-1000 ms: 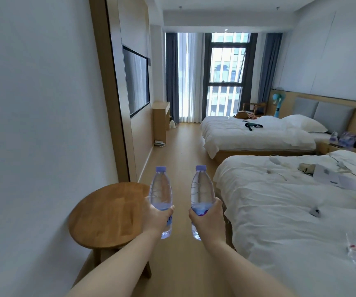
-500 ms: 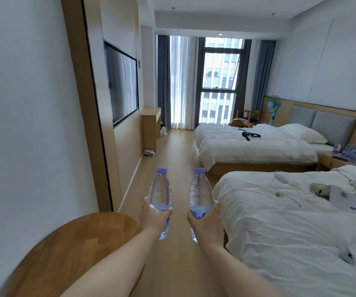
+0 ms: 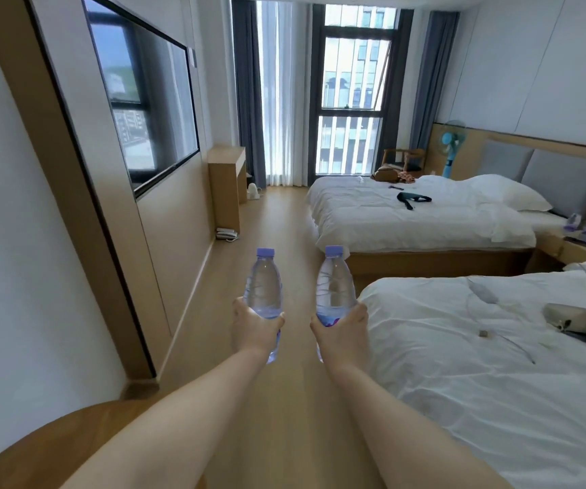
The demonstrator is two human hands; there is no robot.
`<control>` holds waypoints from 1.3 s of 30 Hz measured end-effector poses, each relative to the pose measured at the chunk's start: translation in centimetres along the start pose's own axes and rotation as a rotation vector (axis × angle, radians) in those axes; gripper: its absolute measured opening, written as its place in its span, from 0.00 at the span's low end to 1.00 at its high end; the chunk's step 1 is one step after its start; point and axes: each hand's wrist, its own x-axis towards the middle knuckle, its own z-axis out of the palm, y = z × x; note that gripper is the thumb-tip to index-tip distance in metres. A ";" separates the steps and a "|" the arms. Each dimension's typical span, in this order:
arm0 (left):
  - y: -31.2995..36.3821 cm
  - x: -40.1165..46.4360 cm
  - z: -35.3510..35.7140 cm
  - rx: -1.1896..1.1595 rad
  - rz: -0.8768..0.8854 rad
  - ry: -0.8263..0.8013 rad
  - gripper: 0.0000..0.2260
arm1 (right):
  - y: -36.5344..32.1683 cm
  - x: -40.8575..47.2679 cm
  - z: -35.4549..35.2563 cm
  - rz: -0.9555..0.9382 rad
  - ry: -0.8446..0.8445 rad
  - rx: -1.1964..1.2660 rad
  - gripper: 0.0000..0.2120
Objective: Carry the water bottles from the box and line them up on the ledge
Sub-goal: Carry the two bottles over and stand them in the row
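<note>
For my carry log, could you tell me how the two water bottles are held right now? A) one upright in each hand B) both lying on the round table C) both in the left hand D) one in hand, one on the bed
A: the left hand grips the left bottle and the right hand grips the right bottle, both upright with caps on top.

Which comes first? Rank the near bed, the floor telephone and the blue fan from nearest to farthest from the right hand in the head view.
From the right hand:
1. Near bed, just to its right.
2. Floor telephone, ahead left by the wall.
3. Blue fan, far right corner behind the second bed.
</note>
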 end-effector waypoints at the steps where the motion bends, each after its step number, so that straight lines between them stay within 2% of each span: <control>1: 0.2 1.8 1.3 0.014 -0.003 0.015 0.30 | 0.3 2.3 1.0 -0.003 -0.007 0.005 0.39; 7: 3.9 13.0 7.2 0.015 -0.047 0.160 0.35 | -0.9 17.0 6.1 -0.079 -0.082 -0.021 0.41; 11: 6.1 19.9 9.2 0.014 -0.066 0.195 0.36 | -3.5 24.7 9.7 -0.094 -0.108 -0.002 0.39; 14: 6.6 25.1 10.7 0.021 -0.091 0.230 0.36 | -4.2 28.8 13.0 -0.109 -0.123 0.029 0.36; 18: 6.4 32.7 13.2 0.056 -0.163 0.245 0.34 | -3.8 34.8 18.4 -0.084 -0.168 0.036 0.39; 24: 7.9 47.8 15.5 0.072 -0.125 0.285 0.29 | -5.2 46.1 27.6 -0.088 -0.167 0.031 0.37; 31: 11.1 66.0 18.7 0.119 -0.090 0.272 0.29 | -9.7 60.5 37.3 -0.051 -0.123 0.071 0.35; 39: 10.9 81.6 27.6 0.114 -0.091 0.170 0.27 | -8.2 76.2 46.3 -0.039 -0.125 0.057 0.36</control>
